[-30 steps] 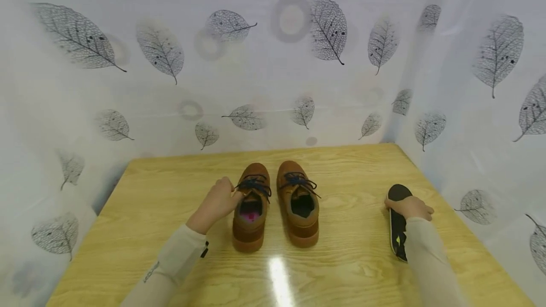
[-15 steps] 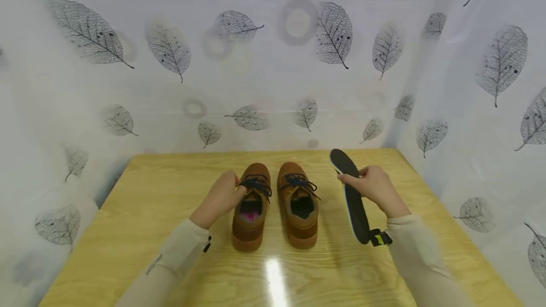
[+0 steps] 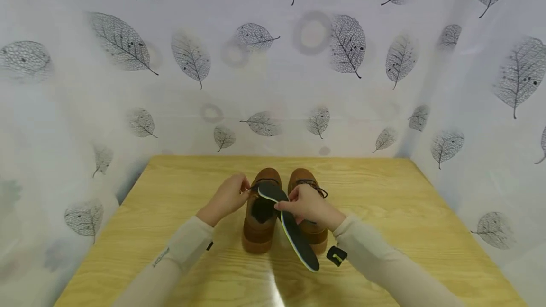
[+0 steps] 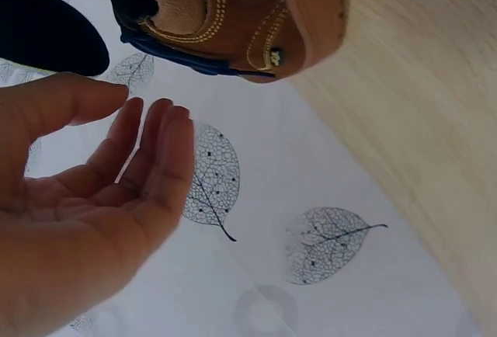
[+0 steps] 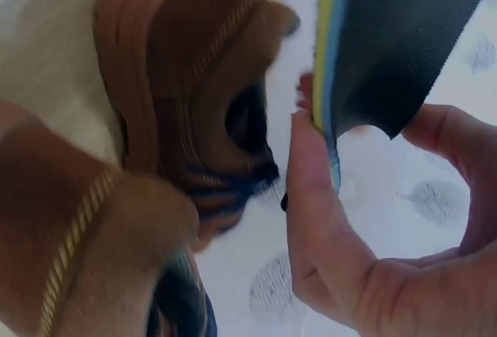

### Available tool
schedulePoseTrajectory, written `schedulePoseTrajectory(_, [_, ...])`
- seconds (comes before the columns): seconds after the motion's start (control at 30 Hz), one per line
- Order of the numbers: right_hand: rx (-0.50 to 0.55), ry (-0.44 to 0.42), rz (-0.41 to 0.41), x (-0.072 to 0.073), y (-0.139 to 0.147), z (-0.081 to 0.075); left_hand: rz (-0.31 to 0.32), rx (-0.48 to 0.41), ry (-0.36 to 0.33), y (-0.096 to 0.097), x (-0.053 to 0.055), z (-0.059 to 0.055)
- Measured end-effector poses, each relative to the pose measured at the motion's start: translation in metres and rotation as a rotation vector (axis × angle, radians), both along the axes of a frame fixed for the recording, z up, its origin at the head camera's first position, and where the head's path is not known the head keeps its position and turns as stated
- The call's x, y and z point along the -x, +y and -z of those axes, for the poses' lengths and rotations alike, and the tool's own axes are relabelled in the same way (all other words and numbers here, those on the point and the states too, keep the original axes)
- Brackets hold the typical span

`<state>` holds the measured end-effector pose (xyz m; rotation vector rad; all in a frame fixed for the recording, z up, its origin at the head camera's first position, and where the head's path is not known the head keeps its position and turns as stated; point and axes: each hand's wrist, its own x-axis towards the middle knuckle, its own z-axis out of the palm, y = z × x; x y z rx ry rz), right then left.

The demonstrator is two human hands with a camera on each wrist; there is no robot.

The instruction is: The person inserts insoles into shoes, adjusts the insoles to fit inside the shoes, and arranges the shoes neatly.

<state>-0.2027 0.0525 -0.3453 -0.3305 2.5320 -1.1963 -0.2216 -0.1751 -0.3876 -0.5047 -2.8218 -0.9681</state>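
Note:
A black insole (image 3: 298, 240) with a yellow and blue edge is pinched between the thumb and fingers of my right hand (image 3: 313, 206). It slants in the air, its front end overlapping the left brown shoe (image 3: 258, 233) above the opening and its rear end toward me. My left hand (image 3: 226, 198) is beside that shoe's laces. In the left wrist view its fingers (image 4: 175, 158) are loosely bent, apart from the thumb, with nothing between them. The right brown shoe (image 3: 302, 176) stands alongside, partly hidden by my right hand and the insole.
Both shoes stand on a wood-grain table (image 3: 170, 231), toes pointing away from me. A white leaf-print sheet (image 3: 277, 79) hangs behind the table and along its sides. A small black tag-like piece (image 3: 337, 256) is at my right cuff.
My right hand has lifted the insole from the table's right side and carried it left over the shoes, turning it to a slant. My left hand stays beside the left shoe, its fingers nearer the laces.

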Motion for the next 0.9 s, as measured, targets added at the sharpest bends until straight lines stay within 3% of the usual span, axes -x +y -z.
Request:
schedulePoseTrajectory(0.13, [0.002, 0.015, -0.025, -0.004, -0.007, 0.007, 0.138, 0.042, 0.010, 0.002, 0.002, -0.002])
schedulePoseTrajectory(0.33, [-0.123, 0.166, -0.109, -0.010, -0.016, 0.007, 0.481, 0.213, -0.013, 0.006, 0.006, -0.013])
schedulePoseTrajectory(0.43, [-0.146, 0.203, -0.161, -0.011, -0.019, 0.004, 0.605, 0.265, -0.028, 0.008, 0.009, -0.019])
schedulePoseTrajectory(0.57, [-0.085, 0.117, -0.188, -0.009, -0.018, 0.002, 0.689, 0.274, -0.066, 0.009, 0.012, -0.024])
schedulePoseTrajectory(0.73, [0.008, -0.072, -0.168, -0.006, -0.015, -0.001, 0.751, 0.235, -0.147, 0.009, 0.016, -0.026])
schedulePoseTrajectory(0.9, [0.015, -0.220, -0.113, 0.004, -0.013, -0.005, 0.715, 0.258, -0.131, 0.009, 0.018, -0.029])
